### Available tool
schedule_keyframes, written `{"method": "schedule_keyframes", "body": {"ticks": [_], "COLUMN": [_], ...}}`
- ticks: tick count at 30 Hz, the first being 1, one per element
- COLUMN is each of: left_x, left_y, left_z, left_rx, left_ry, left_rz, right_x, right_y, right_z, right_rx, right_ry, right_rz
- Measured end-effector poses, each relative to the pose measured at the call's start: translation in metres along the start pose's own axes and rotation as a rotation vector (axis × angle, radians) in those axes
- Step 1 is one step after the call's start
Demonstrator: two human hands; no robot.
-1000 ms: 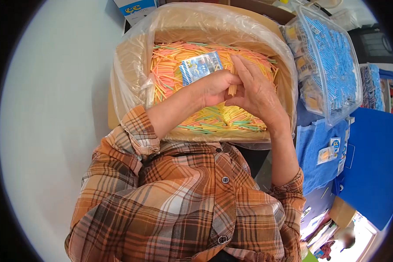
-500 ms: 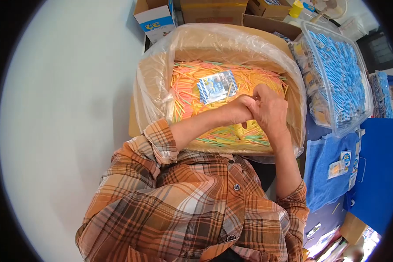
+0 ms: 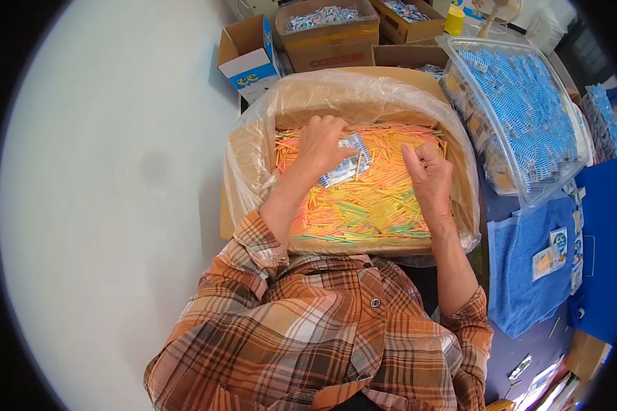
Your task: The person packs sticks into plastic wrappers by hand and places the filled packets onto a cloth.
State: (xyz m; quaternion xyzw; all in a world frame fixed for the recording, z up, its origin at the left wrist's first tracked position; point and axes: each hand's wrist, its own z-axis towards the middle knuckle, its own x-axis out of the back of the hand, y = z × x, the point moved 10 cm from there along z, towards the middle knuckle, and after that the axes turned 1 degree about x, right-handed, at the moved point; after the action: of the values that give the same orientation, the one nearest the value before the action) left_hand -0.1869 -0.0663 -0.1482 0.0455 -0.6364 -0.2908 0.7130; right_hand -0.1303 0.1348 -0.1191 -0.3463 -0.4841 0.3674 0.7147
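Note:
Thin pink, yellow and green sticks (image 3: pixel 363 209) fill a large cardboard box with a clear plastic liner (image 3: pixel 363 89). On top of them lies a blue-and-white packet (image 3: pixel 339 177), partly covered by my left hand (image 3: pixel 322 145). That hand is over the left part of the sticks, its thumb apart from its bent fingers; whether it touches the packet is unclear. My right hand (image 3: pixel 430 179) is above the right side of the sticks, fingers curled in and thumb up. What it holds, if anything, is hidden.
At the right stands a clear bin (image 3: pixel 452 44) of blue-and-white packets, above a blue towel (image 3: pixel 517 291) bearing small packets (image 3: pixel 550 255). Behind the large box are an open white-and-blue carton (image 3: pixel 253 75) and a brown box (image 3: pixel 332 51) of packets. A blue panel (image 3: pixel 607 253) is far right.
My hands were together over the sticks, with a small bundle visible between them earlier; now they are apart. My left hand has moved left to the packet. The view has shifted, showing more boxes behind.

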Motion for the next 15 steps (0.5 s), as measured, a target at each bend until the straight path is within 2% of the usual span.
{"method": "schedule_keyframes", "body": {"ticks": [2,5,15], "left_x": [-0.001,-0.014,-0.005], "left_y": [-0.013,-0.023,-0.034], "left_z": [-0.005,-0.005,-0.001], "left_rx": [0.153,0.230,0.234], "left_ry": [-0.038,-0.130,-0.045], "left_rz": [0.235,0.243,0.061], "right_x": [0.001,-0.005,-0.031], "right_y": [-0.014,-0.010,-0.006], "right_z": [-0.002,-0.003,-0.007], "right_rx": [0.060,0.093,0.127], "right_ry": [0.003,-0.017,-0.198], "right_rz": [-0.002,-0.047,-0.268]}}
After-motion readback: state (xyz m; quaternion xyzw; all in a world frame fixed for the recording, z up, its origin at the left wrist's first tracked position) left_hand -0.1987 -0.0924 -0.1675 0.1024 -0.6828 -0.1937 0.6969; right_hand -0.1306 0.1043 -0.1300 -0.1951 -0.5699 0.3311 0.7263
